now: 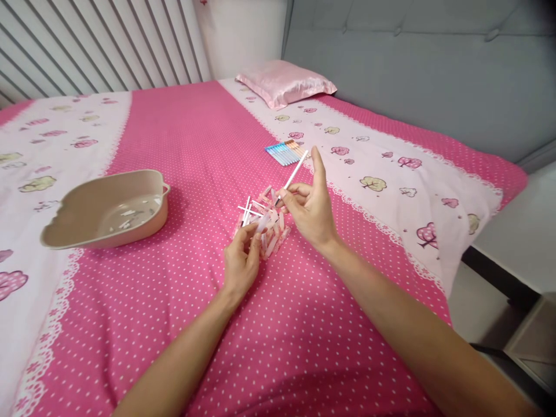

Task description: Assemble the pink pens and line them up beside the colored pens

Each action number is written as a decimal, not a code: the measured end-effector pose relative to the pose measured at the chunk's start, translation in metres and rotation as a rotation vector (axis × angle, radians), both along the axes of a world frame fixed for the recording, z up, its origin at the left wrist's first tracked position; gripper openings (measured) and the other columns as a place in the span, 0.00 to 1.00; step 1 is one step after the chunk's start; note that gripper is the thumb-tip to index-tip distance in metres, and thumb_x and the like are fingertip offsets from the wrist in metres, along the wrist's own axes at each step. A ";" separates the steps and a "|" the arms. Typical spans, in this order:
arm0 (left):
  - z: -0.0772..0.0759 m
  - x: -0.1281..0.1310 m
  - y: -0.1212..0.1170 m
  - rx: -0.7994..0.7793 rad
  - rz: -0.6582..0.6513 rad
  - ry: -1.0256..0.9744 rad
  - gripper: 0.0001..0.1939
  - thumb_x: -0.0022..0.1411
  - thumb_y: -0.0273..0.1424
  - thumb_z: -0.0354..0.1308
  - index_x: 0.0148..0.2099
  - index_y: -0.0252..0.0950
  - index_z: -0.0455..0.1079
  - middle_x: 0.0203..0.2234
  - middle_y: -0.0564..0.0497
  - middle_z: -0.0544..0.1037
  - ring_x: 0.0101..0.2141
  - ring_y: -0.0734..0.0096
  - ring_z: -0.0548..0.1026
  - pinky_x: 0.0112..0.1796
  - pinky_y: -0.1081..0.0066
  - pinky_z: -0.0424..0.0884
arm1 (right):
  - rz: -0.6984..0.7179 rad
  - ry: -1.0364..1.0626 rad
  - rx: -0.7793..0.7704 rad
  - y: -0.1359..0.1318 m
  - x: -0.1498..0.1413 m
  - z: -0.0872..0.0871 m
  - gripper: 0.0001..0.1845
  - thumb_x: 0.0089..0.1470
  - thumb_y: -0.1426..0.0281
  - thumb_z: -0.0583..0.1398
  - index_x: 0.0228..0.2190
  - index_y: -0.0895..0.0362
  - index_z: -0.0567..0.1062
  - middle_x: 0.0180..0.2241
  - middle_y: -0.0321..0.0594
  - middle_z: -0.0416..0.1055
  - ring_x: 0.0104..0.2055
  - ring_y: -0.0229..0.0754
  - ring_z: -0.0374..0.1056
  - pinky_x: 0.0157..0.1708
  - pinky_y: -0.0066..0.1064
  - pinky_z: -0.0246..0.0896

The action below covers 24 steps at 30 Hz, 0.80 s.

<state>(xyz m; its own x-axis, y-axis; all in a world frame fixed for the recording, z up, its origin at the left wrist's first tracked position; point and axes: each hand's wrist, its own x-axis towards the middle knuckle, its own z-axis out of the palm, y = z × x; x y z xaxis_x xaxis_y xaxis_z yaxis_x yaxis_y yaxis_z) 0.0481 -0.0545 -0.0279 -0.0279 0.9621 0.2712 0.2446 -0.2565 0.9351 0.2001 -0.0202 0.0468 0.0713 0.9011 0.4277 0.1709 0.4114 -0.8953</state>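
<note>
My right hand (310, 205) holds a thin white pen refill (294, 174) by its tip end, the shaft slanting up and away, index finger raised. My left hand (241, 260) pinches a small pale pink cap (262, 226) at the near edge of a pile of pink caps and white refills (264, 217) lying on the pink dotted bedsheet. Both hands are over this pile, a few centimetres apart.
A beige plastic basin (78, 229) holding a few small pieces sits on the bed to the left. A row of blue and orange pens (285, 152) lies beyond the pile. A pink pillow (284, 84) rests at the grey headboard. The bed's edge drops off at right.
</note>
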 end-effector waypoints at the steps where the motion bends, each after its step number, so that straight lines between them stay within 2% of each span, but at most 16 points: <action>1: 0.000 0.000 0.000 -0.001 0.000 0.006 0.16 0.63 0.38 0.52 0.49 0.36 0.67 0.31 0.48 0.75 0.21 0.77 0.68 0.24 0.75 0.67 | 0.000 -0.012 0.001 -0.001 0.000 0.001 0.42 0.58 0.72 0.54 0.63 0.48 0.33 0.37 0.40 0.73 0.27 0.38 0.69 0.25 0.31 0.70; 6: 0.001 0.000 0.000 0.006 -0.002 0.037 0.15 0.64 0.37 0.51 0.50 0.37 0.66 0.35 0.47 0.76 0.23 0.77 0.69 0.26 0.73 0.68 | 0.023 -0.040 -0.004 -0.004 -0.001 0.004 0.41 0.57 0.74 0.54 0.63 0.48 0.36 0.36 0.39 0.73 0.24 0.37 0.68 0.23 0.29 0.69; 11: 0.002 0.001 0.000 0.002 -0.002 0.044 0.15 0.64 0.37 0.51 0.50 0.36 0.66 0.36 0.46 0.77 0.23 0.76 0.70 0.27 0.73 0.69 | 0.027 -0.044 0.017 -0.004 -0.001 0.002 0.41 0.56 0.74 0.55 0.63 0.47 0.38 0.38 0.40 0.74 0.24 0.36 0.68 0.22 0.28 0.69; 17: 0.001 0.001 0.000 -0.002 -0.010 0.013 0.15 0.63 0.37 0.52 0.49 0.36 0.67 0.36 0.46 0.78 0.22 0.76 0.71 0.26 0.74 0.68 | 0.042 -0.046 0.041 -0.004 -0.002 0.002 0.41 0.56 0.75 0.55 0.63 0.47 0.39 0.37 0.40 0.73 0.26 0.37 0.69 0.25 0.29 0.70; 24: 0.005 0.005 -0.001 -0.013 -0.044 -0.058 0.16 0.62 0.39 0.53 0.49 0.36 0.67 0.40 0.44 0.79 0.24 0.75 0.74 0.26 0.74 0.69 | 0.096 -0.089 0.068 -0.001 -0.003 -0.006 0.41 0.56 0.71 0.58 0.62 0.46 0.41 0.34 0.38 0.73 0.30 0.39 0.71 0.32 0.33 0.72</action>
<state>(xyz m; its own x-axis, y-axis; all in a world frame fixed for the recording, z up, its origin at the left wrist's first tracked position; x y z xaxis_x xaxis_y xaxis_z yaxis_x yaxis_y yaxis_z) 0.0527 -0.0558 -0.0228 -0.0010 0.9662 0.2578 0.1787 -0.2535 0.9507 0.1974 -0.0213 0.0405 -0.0550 0.8707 0.4887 0.2056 0.4888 -0.8478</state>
